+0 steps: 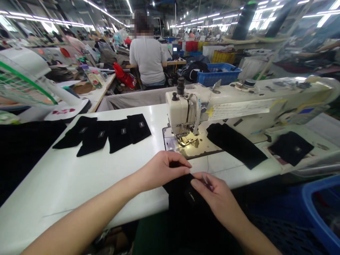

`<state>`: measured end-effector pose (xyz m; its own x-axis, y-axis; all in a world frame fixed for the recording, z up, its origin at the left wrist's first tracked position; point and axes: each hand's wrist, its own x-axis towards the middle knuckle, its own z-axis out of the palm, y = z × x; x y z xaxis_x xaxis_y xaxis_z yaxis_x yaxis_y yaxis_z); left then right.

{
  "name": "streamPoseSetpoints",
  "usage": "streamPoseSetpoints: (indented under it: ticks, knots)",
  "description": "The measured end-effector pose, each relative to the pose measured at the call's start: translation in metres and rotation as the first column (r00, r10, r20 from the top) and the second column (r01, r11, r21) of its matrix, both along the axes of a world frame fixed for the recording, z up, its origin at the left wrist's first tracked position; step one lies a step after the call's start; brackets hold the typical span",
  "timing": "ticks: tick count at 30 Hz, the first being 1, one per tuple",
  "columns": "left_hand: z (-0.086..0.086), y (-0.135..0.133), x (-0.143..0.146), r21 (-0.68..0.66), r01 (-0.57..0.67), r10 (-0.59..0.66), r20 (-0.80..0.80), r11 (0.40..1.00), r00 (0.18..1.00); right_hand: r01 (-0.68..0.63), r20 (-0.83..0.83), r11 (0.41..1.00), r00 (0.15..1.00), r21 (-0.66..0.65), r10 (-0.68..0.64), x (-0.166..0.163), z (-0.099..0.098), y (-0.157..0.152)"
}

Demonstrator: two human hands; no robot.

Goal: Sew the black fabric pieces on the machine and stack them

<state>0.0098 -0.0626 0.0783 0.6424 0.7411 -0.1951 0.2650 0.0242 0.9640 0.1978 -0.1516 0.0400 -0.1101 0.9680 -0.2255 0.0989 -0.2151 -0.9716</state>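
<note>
In front of the sewing machine [183, 109], a black fabric piece [177, 186] with a small label [191, 195] hangs over the table's front edge. My left hand [156, 170] pinches its upper edge between thumb and fingers. Close beside it, my right hand [212, 191] is closed on the same edge, thumb on top. A small shiny object with a purplish part [207, 182] shows between the right fingers; its kind is unclear. The needle area and presser foot [186, 140] lie just beyond my hands, apart from the fabric.
Several labelled black pieces [118, 134] overlap in a row on the white table [111, 184]. More black fabric [233, 143] lies right of the needle plate. A blue basket [308, 202] stands lower right, a fan [32, 78] at left. Ahead, a person [146, 58] sits facing away.
</note>
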Motion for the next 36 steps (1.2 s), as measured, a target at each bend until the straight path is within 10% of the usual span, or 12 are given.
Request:
streamPoseSetpoints:
  ticks: [6,14,19,24,36]
  knots:
    - [-0.019,0.024,-0.012,-0.061,-0.011,0.010,-0.015,0.998,1.000,0.058,-0.028,0.996,0.998,-0.069,-0.060,0.002,-0.020,-0.009]
    - [-0.027,0.061,-0.022,0.269,-0.078,0.150,-0.259,0.960,0.954,0.050,0.188,0.996,0.980,0.072,-0.062,0.008,-0.042,-0.034]
    - [-0.053,0.067,-0.004,0.701,0.105,0.306,-0.435,0.705,0.847,0.119,0.243,0.979,0.957,0.163,-0.157,-0.001,-0.051,-0.036]
    - [-0.066,0.062,0.003,0.857,0.275,0.419,-0.464,0.437,0.780,-0.020,0.368,0.943,0.923,0.334,-0.111,0.003,-0.052,-0.035]
    - [-0.061,0.024,-0.004,0.812,0.426,0.352,-0.564,0.399,0.747,-0.427,0.612,0.646,0.786,0.633,-0.081,0.028,-0.056,-0.025]
